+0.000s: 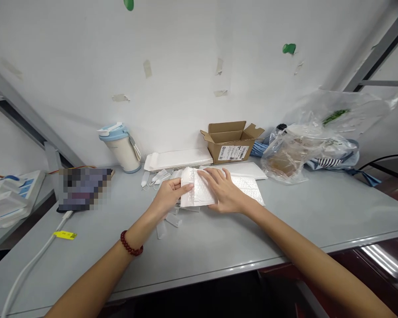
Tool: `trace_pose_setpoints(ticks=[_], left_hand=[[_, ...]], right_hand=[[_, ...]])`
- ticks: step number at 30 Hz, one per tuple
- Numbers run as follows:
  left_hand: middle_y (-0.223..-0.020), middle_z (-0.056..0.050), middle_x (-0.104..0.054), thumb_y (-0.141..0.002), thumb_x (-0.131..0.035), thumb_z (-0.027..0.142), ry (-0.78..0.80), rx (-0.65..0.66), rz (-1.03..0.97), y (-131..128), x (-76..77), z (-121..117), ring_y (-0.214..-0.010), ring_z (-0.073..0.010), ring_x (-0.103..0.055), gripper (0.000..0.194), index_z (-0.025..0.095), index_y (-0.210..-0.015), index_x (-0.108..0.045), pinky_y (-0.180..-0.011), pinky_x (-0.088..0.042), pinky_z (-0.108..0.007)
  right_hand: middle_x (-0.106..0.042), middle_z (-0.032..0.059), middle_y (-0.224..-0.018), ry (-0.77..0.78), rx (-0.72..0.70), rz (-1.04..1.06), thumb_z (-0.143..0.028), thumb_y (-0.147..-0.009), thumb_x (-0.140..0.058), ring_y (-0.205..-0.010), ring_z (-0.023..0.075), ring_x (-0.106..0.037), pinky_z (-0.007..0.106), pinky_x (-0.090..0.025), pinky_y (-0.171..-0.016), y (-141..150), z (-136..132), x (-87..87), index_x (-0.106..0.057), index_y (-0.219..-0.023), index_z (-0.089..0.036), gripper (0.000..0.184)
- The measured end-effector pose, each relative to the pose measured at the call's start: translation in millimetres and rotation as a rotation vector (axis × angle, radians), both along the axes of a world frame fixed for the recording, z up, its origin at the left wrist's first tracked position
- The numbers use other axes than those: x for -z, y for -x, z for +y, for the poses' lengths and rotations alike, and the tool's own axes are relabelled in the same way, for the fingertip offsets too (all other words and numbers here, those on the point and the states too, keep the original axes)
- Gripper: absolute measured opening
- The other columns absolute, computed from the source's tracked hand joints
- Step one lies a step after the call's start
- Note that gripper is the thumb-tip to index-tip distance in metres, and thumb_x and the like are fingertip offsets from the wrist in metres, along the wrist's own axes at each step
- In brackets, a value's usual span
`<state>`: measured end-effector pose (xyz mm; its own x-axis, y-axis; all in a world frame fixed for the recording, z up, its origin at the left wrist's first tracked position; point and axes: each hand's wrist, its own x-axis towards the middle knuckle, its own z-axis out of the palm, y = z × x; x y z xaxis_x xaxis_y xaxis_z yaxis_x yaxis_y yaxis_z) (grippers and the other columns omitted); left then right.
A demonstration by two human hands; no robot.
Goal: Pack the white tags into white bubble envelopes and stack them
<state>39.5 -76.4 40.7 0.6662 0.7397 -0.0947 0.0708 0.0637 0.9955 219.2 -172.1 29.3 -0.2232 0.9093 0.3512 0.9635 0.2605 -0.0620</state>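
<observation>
A white padded bubble mailer (201, 195) is held over the grey table, its flap end toward the left. My left hand (166, 197) pinches that left end between thumb and fingers. Across the mailer's upper face lie the bent fingers of my right hand (228, 193), with the thumb at the lower edge. A second piece of bubble mailer (254, 190) shows to the right of my right wrist. Small clear plastic pieces (174, 219) lie under and beside my left hand, partly hidden. Behind the mailer rests a stack of flat white mailers (182, 159).
An open cardboard box (234, 152) stands against the wall. At the right is a clear plastic bag (285, 163) with blue cloth around it. A lidded cup (121, 152), a pixelated phone-like device (82, 190) and its white cable (36, 256) are on the left.
</observation>
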Motion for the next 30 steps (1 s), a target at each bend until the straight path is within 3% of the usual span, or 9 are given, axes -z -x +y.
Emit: trace_pose_setpoints(ticks=[6,13,16,23,30], left_hand=[[-0.044,0.006,-0.046,-0.068,-0.068,0.046,-0.181,-0.107,0.138,2,2.4,8,-0.039,-0.006,-0.038,0.037,0.015,-0.055,-0.052,-0.04,-0.027,-0.02],[-0.047,0.003,-0.05,-0.075,-0.057,0.042,-0.527,-0.148,0.265,13,-8.8,19,-0.046,-0.0094,-0.043,0.032,0.016,-0.057,-0.059,-0.049,-0.032,-0.022],[-0.054,0.001,-0.057,-0.077,-0.054,0.04,-0.616,-0.04,0.358,22,-15.0,26,-0.049,-0.0101,-0.045,0.031,0.016,-0.06,-0.063,-0.049,-0.032,-0.022],[-0.081,-0.002,-0.065,-0.066,-0.066,0.038,-0.743,0.393,0.531,42,-22.4,32,-0.073,-0.0165,-0.054,0.021,0.023,-0.08,-0.071,-0.06,-0.04,-0.022],[-0.075,-0.003,-0.062,-0.071,-0.057,0.031,-0.744,0.407,0.516,35,-16.8,20,-0.068,-0.0159,-0.053,0.017,0.02,-0.067,-0.069,-0.057,-0.038,-0.023]], right_hand=[[-0.041,0.0202,-0.129,-0.088,0.027,0.029,-0.035,-0.069,-0.06,-0.119,0.0334,-0.037,0.053,-0.025,-0.098,-3,2,0.0,-0.025,-0.137,-0.017,0.079],[-0.045,0.0172,-0.123,-0.153,0.063,0.044,-0.027,-0.074,-0.059,-0.114,0.03,-0.042,0.045,-0.034,-0.091,-14,6,2.3,-0.042,-0.127,-0.019,0.057],[-0.047,0.0144,-0.12,-0.192,0.107,0.075,-0.026,-0.076,-0.057,-0.11,0.0279,-0.045,0.042,-0.035,-0.09,-20,8,4.7,-0.045,-0.125,-0.021,0.05],[-0.051,0.012,-0.114,-0.214,0.207,0.1,-0.028,-0.079,-0.056,-0.106,0.0266,-0.048,0.041,-0.036,-0.089,-31,11,5.4,-0.049,-0.121,-0.022,0.043],[-0.051,0.0114,-0.115,-0.188,0.212,0.083,-0.027,-0.079,-0.055,-0.107,0.0272,-0.048,0.042,-0.035,-0.089,-31,12,9.2,-0.048,-0.12,-0.024,0.042]])
